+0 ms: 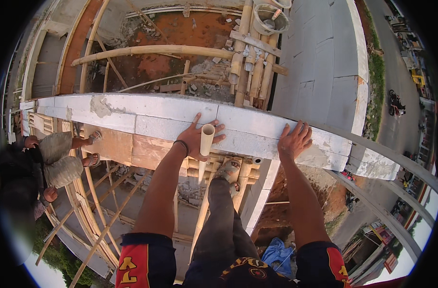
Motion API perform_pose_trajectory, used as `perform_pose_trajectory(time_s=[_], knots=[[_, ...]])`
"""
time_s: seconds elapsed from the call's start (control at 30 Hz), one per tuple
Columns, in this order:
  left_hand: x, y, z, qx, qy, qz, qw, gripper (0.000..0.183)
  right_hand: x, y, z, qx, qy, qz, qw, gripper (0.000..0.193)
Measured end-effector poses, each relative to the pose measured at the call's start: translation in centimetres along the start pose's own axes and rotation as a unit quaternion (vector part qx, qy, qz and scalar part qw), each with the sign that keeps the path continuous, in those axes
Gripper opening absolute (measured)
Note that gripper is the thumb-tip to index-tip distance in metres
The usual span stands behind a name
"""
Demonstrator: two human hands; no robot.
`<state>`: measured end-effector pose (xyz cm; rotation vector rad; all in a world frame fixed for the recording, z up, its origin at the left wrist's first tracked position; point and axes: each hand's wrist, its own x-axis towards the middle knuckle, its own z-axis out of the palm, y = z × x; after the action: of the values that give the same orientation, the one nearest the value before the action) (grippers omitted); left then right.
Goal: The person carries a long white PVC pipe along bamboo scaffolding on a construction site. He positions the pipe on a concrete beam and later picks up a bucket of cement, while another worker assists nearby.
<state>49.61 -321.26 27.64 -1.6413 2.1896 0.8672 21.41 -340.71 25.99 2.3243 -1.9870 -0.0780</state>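
Block wall [166, 125]: pale, runs left to right across my view; co-worker [62, 153]: light shorts and sandals, near side of the wall's left part; mortar patch [99, 105]: grey, on the wall; left hand [194, 140]: fingers splayed wide against the wall; whether its palm touches the pipe [207, 139], cream, upright at the wall's near side, I cannot tell; bamboo poles [239, 89]: beyond the wall; right hand [296, 140]: fingers spread, resting on the wall; motorcycle [396, 104]: on the road [396, 134], well beyond the wall's right part
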Motion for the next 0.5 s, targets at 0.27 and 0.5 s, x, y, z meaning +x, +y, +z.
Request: perform_pose_trajectory(time_s=[0.27, 0.5], knots=[[0.0, -0.3, 1.9, 0.023, 0.072, 0.008, 0.997, 0.099, -0.4, -0.2, 0.3, -0.008, 0.030, -0.018, 0.999, 0.053], [0.0, 0.0, 1.1, 0.030, 0.064, 0.005, 0.998, 0.096, -0.3, 0.0, 0.0, 0.005, 0.008, 0.003, 1.000, 0.055]])
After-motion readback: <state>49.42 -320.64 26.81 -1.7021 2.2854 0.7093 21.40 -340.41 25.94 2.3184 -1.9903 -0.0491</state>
